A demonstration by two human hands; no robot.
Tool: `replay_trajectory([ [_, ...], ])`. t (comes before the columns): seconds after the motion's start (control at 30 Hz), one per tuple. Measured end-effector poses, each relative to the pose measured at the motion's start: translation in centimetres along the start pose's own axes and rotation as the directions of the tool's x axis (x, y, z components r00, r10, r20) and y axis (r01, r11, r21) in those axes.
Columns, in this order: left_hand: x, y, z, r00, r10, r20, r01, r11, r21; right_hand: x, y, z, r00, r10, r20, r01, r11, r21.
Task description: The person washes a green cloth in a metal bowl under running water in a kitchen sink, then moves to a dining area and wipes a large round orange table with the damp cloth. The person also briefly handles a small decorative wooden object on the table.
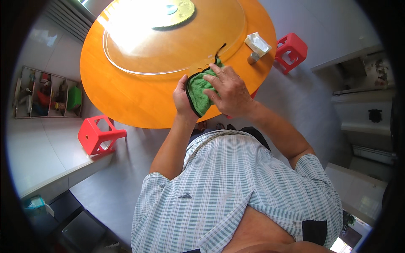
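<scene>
A green fluffy cloth (198, 90) with black edging is folded over above the near edge of the round wooden table (136, 104). My left hand (185, 99) holds it from the left, thumb up along its edge and the other fingers hidden beneath. Across its right side lies my right hand (232, 90), fingers spread and touching the fabric. A loose dark strip of edging (221, 49) sticks up past my right fingertips. The transparent turntable (164, 60) on the table lies just beyond both hands.
A tissue pack (258, 44) and a small cylindrical container (253, 58) stand on the table's right side. Red plastic stools (91, 136) flank the table. At far left is a shelf rack (50, 95). A round gold-coloured plate (180, 14) sits on the turntable.
</scene>
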State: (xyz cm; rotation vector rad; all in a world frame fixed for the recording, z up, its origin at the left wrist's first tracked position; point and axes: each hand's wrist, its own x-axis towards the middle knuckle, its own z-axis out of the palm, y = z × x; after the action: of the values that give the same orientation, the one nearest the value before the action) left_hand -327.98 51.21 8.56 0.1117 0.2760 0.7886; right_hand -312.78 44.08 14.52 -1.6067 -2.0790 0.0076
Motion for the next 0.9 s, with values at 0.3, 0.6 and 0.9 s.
replay_trajectory([
  [0.3,0.7,-0.7,1.4,0.991,-0.053,0.124,0.06,0.997,-0.055,-0.1,-0.9,2.0,0.996,-0.024,0.089,0.025,1.0,-0.01],
  [0.6,0.1,-0.2,6.6,0.959,-0.064,0.276,0.059,0.998,0.027,5.0,1.9,0.7,0.995,-0.04,-0.091,0.027,0.99,-0.141],
  [0.9,2.3,-3.2,7.9,0.842,0.064,0.536,-0.385,0.766,0.514,5.8,9.6,6.2,0.809,0.569,0.151,-0.137,-0.068,0.988],
])
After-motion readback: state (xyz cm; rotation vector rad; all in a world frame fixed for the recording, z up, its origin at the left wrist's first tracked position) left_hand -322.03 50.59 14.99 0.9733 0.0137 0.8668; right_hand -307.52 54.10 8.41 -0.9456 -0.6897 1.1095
